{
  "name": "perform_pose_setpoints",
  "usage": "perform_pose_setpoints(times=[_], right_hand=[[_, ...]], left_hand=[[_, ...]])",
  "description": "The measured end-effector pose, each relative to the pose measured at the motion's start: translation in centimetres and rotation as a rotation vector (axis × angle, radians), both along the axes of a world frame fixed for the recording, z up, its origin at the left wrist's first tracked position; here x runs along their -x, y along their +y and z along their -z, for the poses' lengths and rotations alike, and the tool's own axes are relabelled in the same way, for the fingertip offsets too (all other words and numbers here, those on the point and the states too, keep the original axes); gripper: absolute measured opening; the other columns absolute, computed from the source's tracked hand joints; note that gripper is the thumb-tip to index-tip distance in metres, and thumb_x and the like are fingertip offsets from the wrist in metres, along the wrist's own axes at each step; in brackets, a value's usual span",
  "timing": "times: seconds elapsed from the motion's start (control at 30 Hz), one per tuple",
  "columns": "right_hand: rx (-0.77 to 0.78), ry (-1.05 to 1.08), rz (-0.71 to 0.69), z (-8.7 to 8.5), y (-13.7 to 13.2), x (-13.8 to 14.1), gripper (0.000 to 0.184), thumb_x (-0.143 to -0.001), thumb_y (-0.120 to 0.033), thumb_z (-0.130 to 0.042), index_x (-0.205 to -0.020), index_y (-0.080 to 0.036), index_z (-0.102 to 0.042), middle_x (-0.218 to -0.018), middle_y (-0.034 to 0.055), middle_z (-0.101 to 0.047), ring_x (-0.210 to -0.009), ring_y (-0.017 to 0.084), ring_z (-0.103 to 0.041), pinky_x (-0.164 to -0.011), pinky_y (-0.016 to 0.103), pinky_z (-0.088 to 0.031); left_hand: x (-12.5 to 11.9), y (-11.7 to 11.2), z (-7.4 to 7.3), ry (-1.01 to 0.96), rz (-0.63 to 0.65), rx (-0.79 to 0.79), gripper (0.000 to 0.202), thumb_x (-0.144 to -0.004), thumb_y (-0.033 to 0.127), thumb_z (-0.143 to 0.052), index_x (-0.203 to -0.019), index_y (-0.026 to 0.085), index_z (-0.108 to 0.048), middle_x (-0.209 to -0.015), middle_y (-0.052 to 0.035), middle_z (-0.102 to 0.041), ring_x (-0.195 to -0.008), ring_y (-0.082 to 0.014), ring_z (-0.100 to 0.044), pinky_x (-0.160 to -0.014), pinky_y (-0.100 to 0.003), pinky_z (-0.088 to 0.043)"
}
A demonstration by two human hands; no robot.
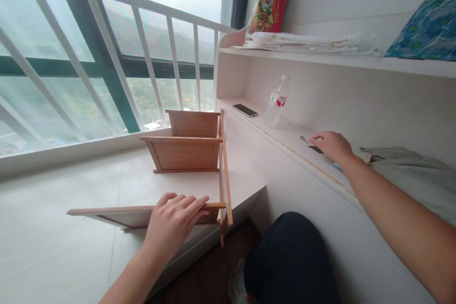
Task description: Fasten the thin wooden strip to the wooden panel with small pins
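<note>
A partly assembled wooden frame (227, 185) with several panels stands on the white ledge. My left hand (174, 218) is closed over the upper edge of its nearest wooden panel (117, 213), close to where the panel meets the long side rail. Two more wooden panels, the middle one (185, 154) and the far one (194, 123), stand farther back. On the lower shelf my right hand (331, 145) has its fingertips pinched together beside some small metal pieces (304, 139). A small dark flat thing (315, 149) lies under those fingers. What the fingertips hold, if anything, is too small to name.
A phone (244, 110) and a clear plastic bottle (278, 102) stand along the shelf (295, 128). Grey-green cloth (409, 166) lies at right. Above are a red-yellow bag (269, 4), white plastic packaging (299, 42) and a blue package (427, 26). White railing (142, 38) borders the window.
</note>
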State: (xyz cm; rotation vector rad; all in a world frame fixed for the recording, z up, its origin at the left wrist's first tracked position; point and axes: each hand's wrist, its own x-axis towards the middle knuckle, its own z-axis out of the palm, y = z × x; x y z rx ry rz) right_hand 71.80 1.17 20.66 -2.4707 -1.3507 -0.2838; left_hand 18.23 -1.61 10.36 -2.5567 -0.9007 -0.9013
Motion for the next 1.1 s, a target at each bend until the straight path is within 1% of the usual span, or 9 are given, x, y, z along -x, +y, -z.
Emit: perform_pose_setpoints(times=[0.1, 0.27, 0.37, 0.47, 0.63, 0.7, 0.83, 1.1], right_hand=[[0.048, -0.022, 0.001, -0.1, 0.3, 0.4, 0.029, -0.089, -0.044, -0.075, -0.103, -0.022, -0.088, -0.106, 0.0153, -0.082, -0.078, 0.025, -0.066, -0.065, 0.034, -0.039], [0.063, -0.028, -0.076, -0.2, 0.4, 1.0, 0.03, -0.092, -0.039, -0.072, -0.103, -0.018, -0.089, -0.107, 0.0194, -0.081, -0.066, 0.017, -0.055, -0.066, 0.035, -0.036], [0.066, -0.04, -0.054, 0.0, 0.3, 1.2, 0.028, -0.092, -0.034, -0.071, -0.102, -0.016, -0.089, -0.106, 0.022, -0.08, -0.064, 0.016, -0.051, -0.066, 0.037, -0.033], [0.105, -0.043, -0.011, 0.0, 0.3, 1.5, 0.029, -0.094, -0.036, -0.068, -0.105, -0.017, -0.088, -0.11, 0.0218, -0.079, -0.069, 0.018, -0.054, -0.067, 0.037, -0.033], [0.205, -0.058, 0.064, -0.2, 0.6, 2.1, 0.046, -0.098, -0.056, -0.065, -0.119, -0.02, -0.084, -0.121, 0.0202, -0.077, -0.083, 0.023, -0.06, -0.072, 0.037, -0.036], [0.224, -0.078, 0.088, -0.1, 0.7, 2.2, 0.047, -0.098, -0.059, -0.063, -0.121, -0.022, -0.083, -0.123, 0.0188, -0.077, -0.089, 0.026, -0.061, -0.073, 0.038, -0.037], [0.249, -0.107, 0.133, 0.3, 1.0, 2.1, 0.044, -0.1, -0.059, -0.062, -0.122, -0.026, -0.081, -0.128, 0.016, -0.076, -0.096, 0.028, -0.064, -0.073, 0.038, -0.039], [0.238, -0.147, 0.138, 1.2, 1.4, 1.4, 0.035, -0.1, -0.047, -0.06, -0.122, -0.028, -0.079, -0.127, 0.0134, -0.077, -0.1, 0.03, -0.067, -0.071, 0.037, -0.04]], left_hand=[[0.0, 0.1, 0.0, -0.008, 0.018, 0.023, 0.023, -0.111, 0.038, -0.054, -0.115, 0.026, -0.073, -0.082, 0.005, -0.077, -0.074, -0.0171, -0.068, -0.085, -0.035, -0.036], [0.0, 0.1, -0.7, 0.012, 0.04, 0.092, 0.027, -0.112, 0.041, -0.05, -0.112, 0.028, -0.074, -0.085, 0.0047, -0.079, -0.075, -0.017, -0.07, -0.087, -0.037, -0.034], [0.0, 0.0, -0.8, 0.017, 0.036, 0.129, 0.025, -0.111, 0.04, -0.051, -0.111, 0.028, -0.074, -0.085, 0.0048, -0.079, -0.075, -0.0173, -0.07, -0.089, -0.038, -0.033], [0.0, 0.0, -0.9, 0.03, 0.036, 0.159, 0.02, -0.11, 0.038, -0.056, -0.111, 0.028, -0.073, -0.083, 0.0055, -0.077, -0.074, -0.017, -0.069, -0.088, -0.038, -0.032], [-0.1, -0.2, -1.2, 0.067, 0.029, 0.156, 0.015, -0.108, 0.035, -0.06, -0.109, 0.027, -0.073, -0.08, 0.0059, -0.074, -0.073, -0.0172, -0.068, -0.088, -0.039, -0.031], [-0.2, -0.5, -1.2, 0.082, 0.023, 0.147, 0.014, -0.108, 0.035, -0.06, -0.109, 0.028, -0.073, -0.078, 0.0059, -0.074, -0.073, -0.0176, -0.067, -0.088, -0.039, -0.03], [-0.4, -1.2, -1.2, 0.094, 0.016, 0.152, 0.015, -0.108, 0.037, -0.06, -0.108, 0.028, -0.073, -0.077, 0.0063, -0.073, -0.072, -0.018, -0.066, -0.088, -0.04, -0.03], [-0.5, -1.4, -0.8, 0.073, 0.003, 0.184, 0.011, -0.104, 0.038, -0.068, -0.11, 0.03, -0.072, -0.079, 0.0069, -0.074, -0.075, -0.0184, -0.068, -0.087, -0.039, -0.03]])
